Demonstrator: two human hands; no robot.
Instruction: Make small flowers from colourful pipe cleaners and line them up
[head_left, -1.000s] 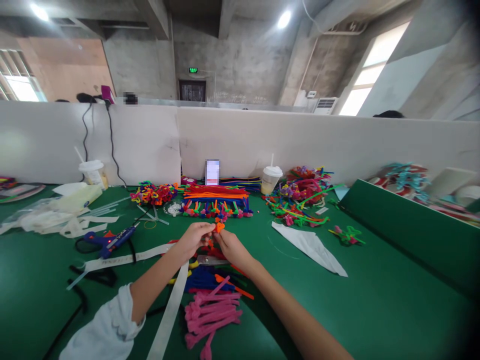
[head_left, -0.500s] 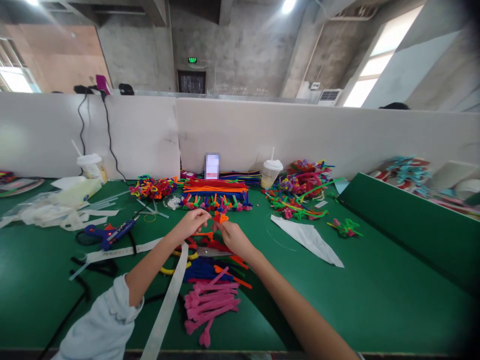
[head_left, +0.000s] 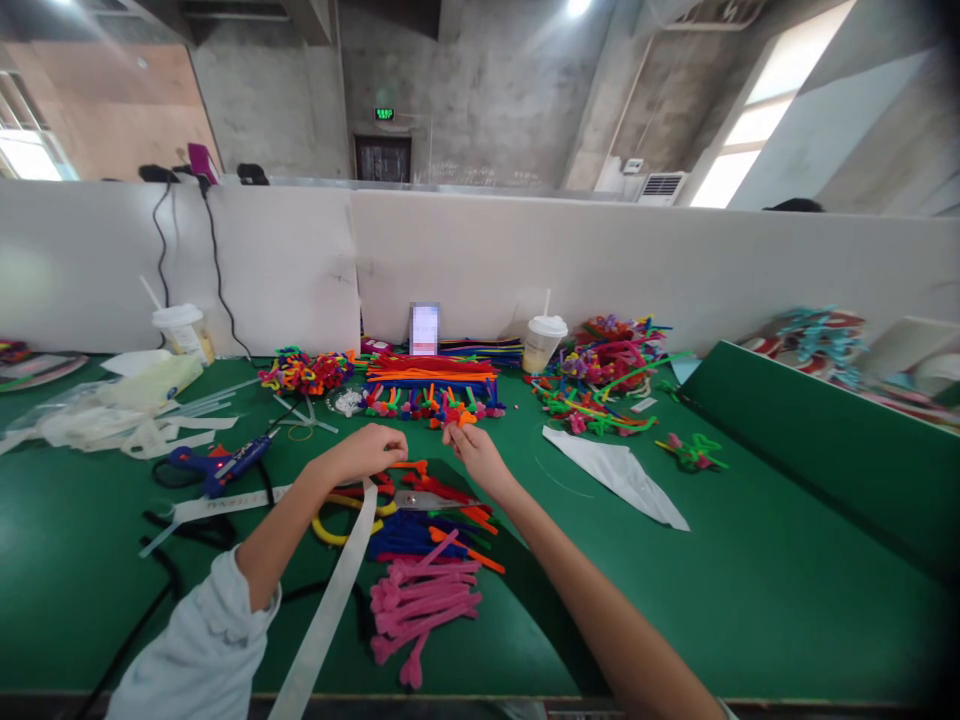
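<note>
Between the thumb and fingers of my right hand (head_left: 480, 462) is a small orange pipe-cleaner piece (head_left: 466, 418), held over the middle of the table. My left hand (head_left: 367, 452) hovers to its left, apart from it, with the fingers curled down; what they hold, if anything, is hidden. Below both hands lie scissors (head_left: 416, 501) with yellow handles, on red, orange and blue pipe cleaners (head_left: 412, 535). Nearer the front edge is a pile of pink pipe cleaners (head_left: 427, 605) with shaped ends. A white strip (head_left: 334, 590) runs beneath my left hand to the table edge.
At left, a blue glue gun (head_left: 217, 468) rests near clear glue sticks and plastic bags (head_left: 82, 410). Bundled pipe cleaners (head_left: 431, 370) and a phone (head_left: 424, 328) are at the back. Lidded cups (head_left: 544, 345) stand by the partition. A white cloth (head_left: 615, 478) lies right.
My hands have moved apart. The left has drawn left and slightly down, while the right has shifted slightly right and up with the orange piece. More of the scissors shows.
</note>
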